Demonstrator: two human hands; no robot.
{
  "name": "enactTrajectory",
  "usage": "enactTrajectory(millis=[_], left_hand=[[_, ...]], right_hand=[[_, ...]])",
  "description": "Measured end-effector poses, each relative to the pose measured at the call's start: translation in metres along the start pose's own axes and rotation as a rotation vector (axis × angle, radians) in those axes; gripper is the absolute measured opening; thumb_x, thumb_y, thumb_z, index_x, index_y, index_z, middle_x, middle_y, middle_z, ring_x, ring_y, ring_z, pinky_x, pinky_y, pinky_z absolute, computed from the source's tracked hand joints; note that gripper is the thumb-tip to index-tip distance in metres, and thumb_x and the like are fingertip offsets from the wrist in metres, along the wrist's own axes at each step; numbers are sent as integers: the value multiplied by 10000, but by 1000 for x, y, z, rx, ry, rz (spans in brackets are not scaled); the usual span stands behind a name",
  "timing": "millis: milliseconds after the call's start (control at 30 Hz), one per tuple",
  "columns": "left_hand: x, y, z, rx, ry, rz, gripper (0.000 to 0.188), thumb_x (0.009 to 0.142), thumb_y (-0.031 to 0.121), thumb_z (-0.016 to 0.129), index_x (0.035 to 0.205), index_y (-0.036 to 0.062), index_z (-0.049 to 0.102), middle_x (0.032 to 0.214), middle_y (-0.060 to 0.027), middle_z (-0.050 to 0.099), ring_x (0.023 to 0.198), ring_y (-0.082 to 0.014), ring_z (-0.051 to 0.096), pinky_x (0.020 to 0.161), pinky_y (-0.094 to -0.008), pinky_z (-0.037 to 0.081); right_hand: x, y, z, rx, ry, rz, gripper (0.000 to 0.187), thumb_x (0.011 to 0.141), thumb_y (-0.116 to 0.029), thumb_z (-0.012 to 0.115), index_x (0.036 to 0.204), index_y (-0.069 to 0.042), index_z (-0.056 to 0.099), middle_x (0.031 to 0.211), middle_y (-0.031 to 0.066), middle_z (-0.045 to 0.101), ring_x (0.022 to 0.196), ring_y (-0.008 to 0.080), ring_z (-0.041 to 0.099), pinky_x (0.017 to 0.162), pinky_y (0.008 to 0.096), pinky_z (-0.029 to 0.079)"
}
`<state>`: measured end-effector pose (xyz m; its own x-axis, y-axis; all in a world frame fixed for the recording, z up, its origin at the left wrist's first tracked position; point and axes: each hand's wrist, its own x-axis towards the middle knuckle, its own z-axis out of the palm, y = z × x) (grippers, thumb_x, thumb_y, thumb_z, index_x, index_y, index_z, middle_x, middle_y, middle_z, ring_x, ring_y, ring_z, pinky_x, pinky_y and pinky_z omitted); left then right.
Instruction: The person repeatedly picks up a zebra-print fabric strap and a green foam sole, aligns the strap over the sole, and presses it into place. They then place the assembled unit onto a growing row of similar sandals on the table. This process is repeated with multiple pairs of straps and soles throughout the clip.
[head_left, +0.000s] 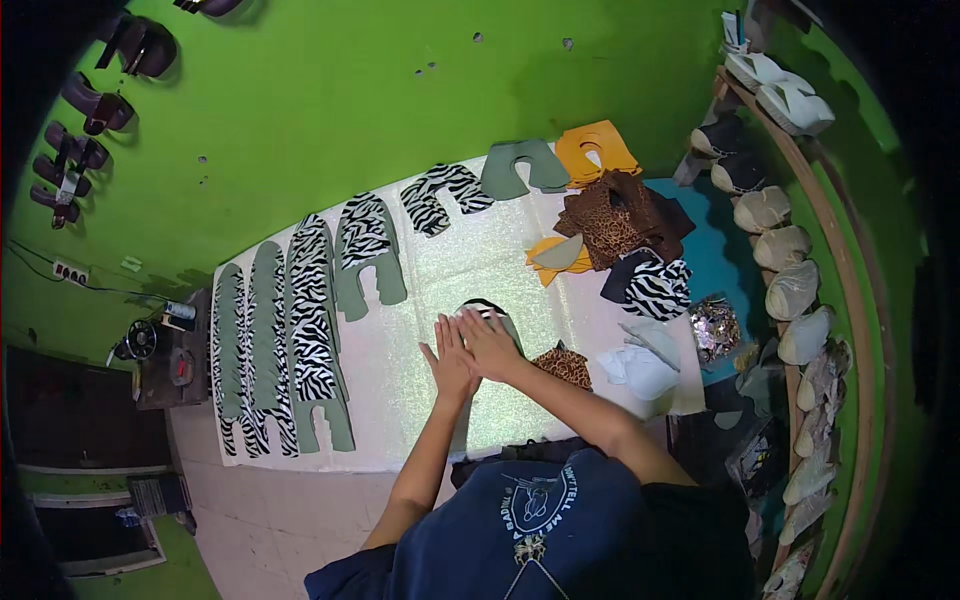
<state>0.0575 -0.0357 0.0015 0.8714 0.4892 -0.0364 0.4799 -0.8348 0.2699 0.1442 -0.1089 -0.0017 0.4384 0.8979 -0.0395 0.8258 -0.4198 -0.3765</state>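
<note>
Item one, the striped piece (pixel 483 306): black and white, lying on the table (pixel 440 278) near its middle, mostly hidden under both hands; only its far rim shows to me. A grey-green edge (pixel 513 332) shows beside the right fingers; I cannot tell whether it is lining or a second piece. Left hand (pixel 446 362): flat, palm down, fingers extended, grasping nothing. Right hand (pixel 488 346): likewise flat, laid against the left, fingers reaching over the piece. Handling, as I judge it: light, thin, soft, liable to crease or slide, hardly fragile; best lifted by the exposed far rim, with a flat palm steadying the rest. Adjacent stock: one leopard piece (pixel 562 367), beside the right forearm; white pieces (pixel 640 370), right of that; one brown pile (pixel 615 222), beyond; yellow arches (pixel 600 145) and green arches (pixel 520 162), far edge; zebra pieces (pixel 312 290) overlapping green ones, in columns, left. Shoes (pixel 785 292) line the rack on my right.
</note>
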Motion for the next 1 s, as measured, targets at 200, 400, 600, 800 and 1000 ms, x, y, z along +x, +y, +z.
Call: enactTrajectory(millis=[200,400,600,800,1000], left_hand=[[0,-2,-3,8,-20,-30,673,858,314,373,1414,20,135,1485,-159,77,1377,-292,64,1019,-600,-64],[-3,-4,8,-46,126,-18,605,856,254,335,1385,-8,209,1473,-160,138,1372,-280,108,1028,-602,-26],[-2,-1,9,-88,127,-64,602,848,235,330,1384,-10,210,1469,-165,146,1368,-291,117,1024,-617,-21],[3,5,-7,-85,225,-142,411,886,208,370,1265,66,442,1402,-187,289,1321,-324,236,1006,-645,27],[20,-13,-23,-191,320,-133,242,825,190,558,1041,79,560,1059,-139,537,965,-314,508,794,-508,370]], right_hand=[[1,-2,0,40,15,-19,710,915,-475,272,1370,64,188,1443,211,180,1359,297,123,1102,413,66],[-11,7,-8,-27,-8,219,739,917,-511,207,1381,61,148,1465,194,116,1373,272,61,1104,396,20],[-36,19,-2,-115,85,157,730,917,-503,250,1378,58,173,1461,192,139,1368,275,97,1095,432,40],[-33,27,-7,-20,250,105,538,916,-359,383,1283,34,393,1385,191,330,1287,302,305,1051,436,213],[-22,37,-23,185,417,184,311,839,-128,516,1125,-8,486,1169,153,497,1041,320,474,898,407,379]])
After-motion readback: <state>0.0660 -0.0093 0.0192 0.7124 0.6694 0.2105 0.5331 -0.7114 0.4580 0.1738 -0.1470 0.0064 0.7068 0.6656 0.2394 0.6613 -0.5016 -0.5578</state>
